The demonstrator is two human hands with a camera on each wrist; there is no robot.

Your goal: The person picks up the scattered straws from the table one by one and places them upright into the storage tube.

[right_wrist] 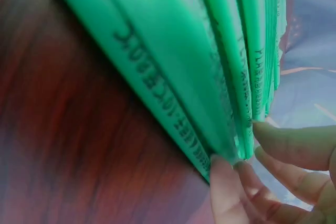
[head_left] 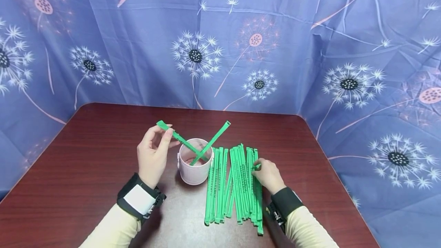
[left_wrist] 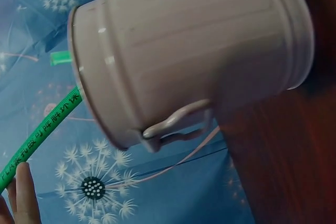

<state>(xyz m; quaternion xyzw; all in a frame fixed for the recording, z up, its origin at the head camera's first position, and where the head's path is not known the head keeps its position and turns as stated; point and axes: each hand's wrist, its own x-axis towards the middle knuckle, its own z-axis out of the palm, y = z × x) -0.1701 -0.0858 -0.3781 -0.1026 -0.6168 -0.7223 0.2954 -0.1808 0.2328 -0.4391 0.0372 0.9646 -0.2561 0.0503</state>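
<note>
Two green wrapped sticks cross at the mouth of a pale pail [head_left: 193,175], centre of the head frame, just below mid-height. Stick 1 [head_left: 186,143] slants from upper left into the pail; stick 2 [head_left: 218,134] leans out toward the upper right, its lower end inside.

Left hand [head_left: 153,156], left of the pail: thumb and fingers narrow, pinching stick 1 near its upper end. Left wrist view: stick 1 runs from the fingertips at lower left up to the pail rim, dark printing along it; a side bracket shows on the pail wall at centre.

Right hand [head_left: 269,175], right of centre: fingers bent, fingertips touching the right edge of a row of green sticks [head_left: 241,186]. Right wrist view: fingertips and thumb meet the sticks close together, lower right; cannot tell whether any stick is gripped.

Row lies right of the pail, lengthwise toward the bottom edge, some sticks overlapping, on a reddish-brown table [head_left: 86,156]. Blue dandelion-print curtain [head_left: 148,49] across the upper frame. Dark band at each wrist; pale sleeves at the bottom.
</note>
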